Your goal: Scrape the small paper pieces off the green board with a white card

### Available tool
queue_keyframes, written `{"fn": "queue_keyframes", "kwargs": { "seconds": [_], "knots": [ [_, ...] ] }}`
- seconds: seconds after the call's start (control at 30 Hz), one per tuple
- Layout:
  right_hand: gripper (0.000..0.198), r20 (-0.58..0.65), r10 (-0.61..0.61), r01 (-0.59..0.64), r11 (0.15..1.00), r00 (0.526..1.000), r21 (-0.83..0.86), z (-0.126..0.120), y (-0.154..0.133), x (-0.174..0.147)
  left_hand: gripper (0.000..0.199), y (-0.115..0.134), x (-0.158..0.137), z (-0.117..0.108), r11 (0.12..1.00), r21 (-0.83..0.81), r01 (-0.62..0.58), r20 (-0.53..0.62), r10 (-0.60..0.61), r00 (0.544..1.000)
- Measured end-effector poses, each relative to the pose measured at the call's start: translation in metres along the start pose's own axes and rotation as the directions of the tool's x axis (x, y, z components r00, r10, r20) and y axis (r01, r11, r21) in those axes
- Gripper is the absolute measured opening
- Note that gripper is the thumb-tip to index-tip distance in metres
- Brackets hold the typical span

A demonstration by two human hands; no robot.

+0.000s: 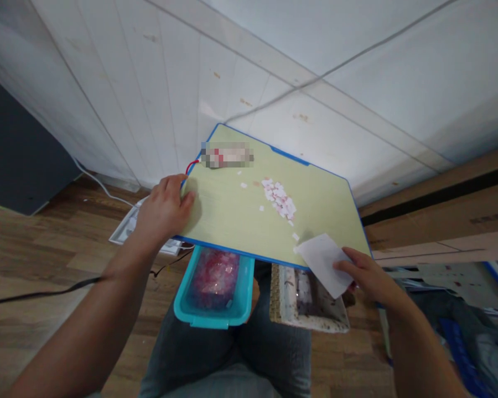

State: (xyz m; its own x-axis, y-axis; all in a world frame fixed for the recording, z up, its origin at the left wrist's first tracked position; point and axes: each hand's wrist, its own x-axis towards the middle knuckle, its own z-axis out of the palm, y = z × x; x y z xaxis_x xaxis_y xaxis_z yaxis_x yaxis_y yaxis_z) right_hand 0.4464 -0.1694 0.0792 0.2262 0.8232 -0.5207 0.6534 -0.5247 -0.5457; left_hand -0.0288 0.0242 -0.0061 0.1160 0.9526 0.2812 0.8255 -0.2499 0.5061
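White paper sheet point(321, 262) pinched at the tabletop's near edge

One sheet, thin, flat and roughly rectangular, is in the right hand point(367, 273), its thumb and fingers closed on one side. It slants over the near right edge of the tabletop point(228, 215), one end above the surface, the other out over a basket point(275, 298).

The left hand point(166, 204) is at the left edge, thumb apart from bent fingers; whether they grip the edge, I cannot tell.

One heap of small, flat, angular white and pinkish pieces point(279, 198) lies toward the middle, too many to count; about half a dozen more are scattered singly around it. One pixelated item point(228, 155) with a red cord point(191, 163) sits near the far left corner.

The tabletop is smooth, yellow-green, rimmed in blue. Below its near edge are two containers: one turquoise, plastic-looking tub point(209, 321) holding a shiny, crinkled reddish bundle point(216, 279), and the one woven basket, lined with pale patterned cloth point(334, 327).
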Motion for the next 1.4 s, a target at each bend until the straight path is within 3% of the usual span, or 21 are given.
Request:
{"fn": "queue_keyframes", "kwargs": {
  "seconds": [0.07,0.17,0.3,0.4,0.53,0.6,0.8,1.0,1.07,1.17,1.3,1.4],
  "knots": [
    [0.027,-0.082,0.030,-0.031,1.000,0.996,-0.006,-0.014,0.005,-0.008,0.049,0.000,0.000,0.000,1.000,-0.001,-0.008,-0.002,0.008,1.000],
    [0.024,-0.200,-0.044,0.045,0.999,0.979,-0.003,-0.018,-0.018,0.002,0.048,0.000,-0.001,-0.001,1.000,-0.008,-0.008,-0.008,0.008,1.000],
    [0.016,-0.127,-0.140,0.134,0.989,0.982,-0.056,-0.003,-0.050,0.034,0.046,0.001,-0.001,-0.003,1.000,-0.018,0.005,0.008,-0.005,1.000],
    [0.017,-0.113,-0.089,0.087,0.996,0.990,-0.017,-0.001,-0.034,0.041,0.046,0.002,0.000,-0.003,1.000,-0.010,0.007,0.007,-0.007,1.000],
    [0.020,-0.114,0.017,-0.010,0.998,0.993,0.062,-0.016,0.004,0.029,0.046,0.003,0.000,-0.002,1.000,0.002,0.007,0.003,-0.007,1.000],
    [0.021,-0.119,0.002,0.007,0.997,0.993,0.075,-0.020,0.004,0.027,0.048,0.003,0.000,-0.002,1.000,0.012,-0.002,-0.002,0.002,1.000],
    [0.018,-0.156,-0.110,0.115,0.993,0.982,0.026,-0.003,-0.036,0.057,0.051,0.001,0.001,-0.002,0.999,0.038,-0.015,0.005,0.015,1.000],
    [0.023,-0.099,0.068,-0.060,0.995,0.993,0.079,-0.023,0.002,0.040,0.049,0.003,-0.001,-0.002,1.000,0.012,-0.024,0.000,0.024,1.000],
    [0.023,-0.092,0.073,-0.063,0.993,0.993,0.100,-0.032,0.007,0.033,0.049,0.003,-0.001,-0.001,1.000,0.008,-0.006,0.000,0.006,1.000],
    [0.020,-0.144,-0.042,0.060,0.990,0.989,0.129,-0.030,-0.016,0.042,0.049,0.003,-0.001,-0.001,1.000,0.004,0.002,0.005,-0.002,1.000],
    [0.020,-0.145,-0.212,0.226,0.971,0.966,0.083,0.003,-0.081,0.078,0.046,0.002,0.000,-0.002,1.000,0.001,-0.014,0.001,0.014,1.000],
    [0.020,-0.111,-0.264,0.271,0.962,0.958,0.044,0.027,-0.116,0.096,0.043,0.002,0.001,-0.003,1.000,0.001,-0.023,0.003,0.023,1.000]
  ]
}}
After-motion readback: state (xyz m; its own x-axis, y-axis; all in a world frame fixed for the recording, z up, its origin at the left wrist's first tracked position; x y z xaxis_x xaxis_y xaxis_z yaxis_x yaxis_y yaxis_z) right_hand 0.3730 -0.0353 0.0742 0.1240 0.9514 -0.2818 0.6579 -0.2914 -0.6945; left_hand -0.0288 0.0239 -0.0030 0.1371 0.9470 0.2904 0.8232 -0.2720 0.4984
